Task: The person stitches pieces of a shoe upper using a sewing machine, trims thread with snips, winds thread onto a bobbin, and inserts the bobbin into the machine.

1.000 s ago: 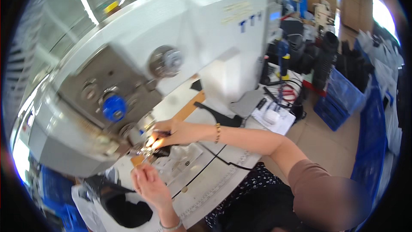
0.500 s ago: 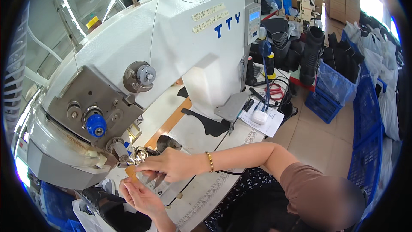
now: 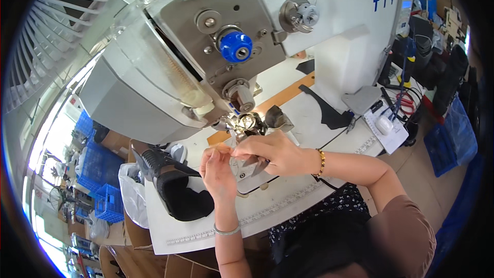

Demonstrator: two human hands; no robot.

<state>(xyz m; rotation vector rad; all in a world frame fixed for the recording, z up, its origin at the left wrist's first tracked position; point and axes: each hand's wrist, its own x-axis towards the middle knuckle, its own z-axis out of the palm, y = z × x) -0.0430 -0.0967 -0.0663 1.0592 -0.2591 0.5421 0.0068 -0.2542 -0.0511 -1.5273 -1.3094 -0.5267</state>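
Note:
My left hand [image 3: 218,172] is raised in front of the sewing machine [image 3: 226,36], its fingers pinched at the tips. What lies between them, if anything, is too small to make out. Against those fingertips rest the thumb and forefinger of my right hand [image 3: 280,154]. Metal thread snips [image 3: 251,168] stick out from under the right palm, partly hidden by the fingers. Just beyond both hands is the lit, shiny hook and needle area [image 3: 246,122] of the machine. A dark curved piece [image 3: 278,118] sits beside it.
A black boot [image 3: 180,188] lies on the table's left, by a white plastic bag [image 3: 133,195]. To the right are a black cut piece [image 3: 327,110], a white earphone case [image 3: 384,124] on paper, and red-handled scissors [image 3: 406,104]. A ruler strip [image 3: 288,198] edges the table.
The view has swung left, bringing the boot and left-side crates into sight. My hands have come together at the fingertips, and the snips' points have turned away from their downward pose.

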